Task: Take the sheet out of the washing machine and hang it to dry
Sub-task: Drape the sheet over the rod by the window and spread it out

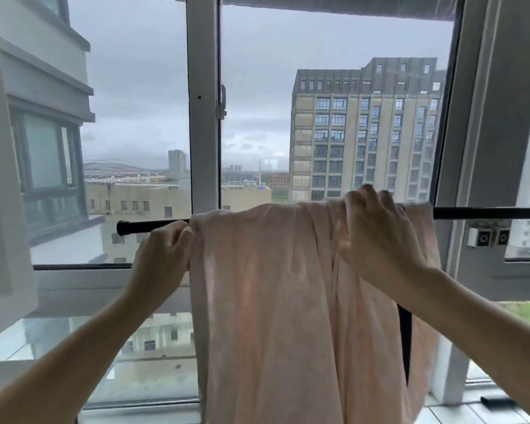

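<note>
So, pretty far along by the look of it: one big window (202, 117) with a white frame, grey sky and tower blocks outside. Strung across it, one black rod (484, 213), running from its capped left end to past the right edge of view. Draped over that rod, one pale pink sheet (266, 301), hanging in long folds down to the bottom of the view, bunched into the middle stretch rather than spread along the full length. No washing machine anywhere in sight, so guessing the unloading part is done and the hanging is mostly done too. Left to do, probably: pulling the sheet wider along the rod, smoothing out the folds at the right side, letting go. Two hands in play. Left hand (162, 252) curled up at the sheet's left edge just under the rod, fingers pinching the fabric there. Right hand (377, 231) hooked over the top of the rod on the sheet's right part, fingers bent over the fabric and gripping it. Smaller bits: two little white square fittings (488, 237) side by side on the frame at right, just below the rod, and one small dark object (499, 403) lying on the sill at bottom right, too blurry to identify.
</note>
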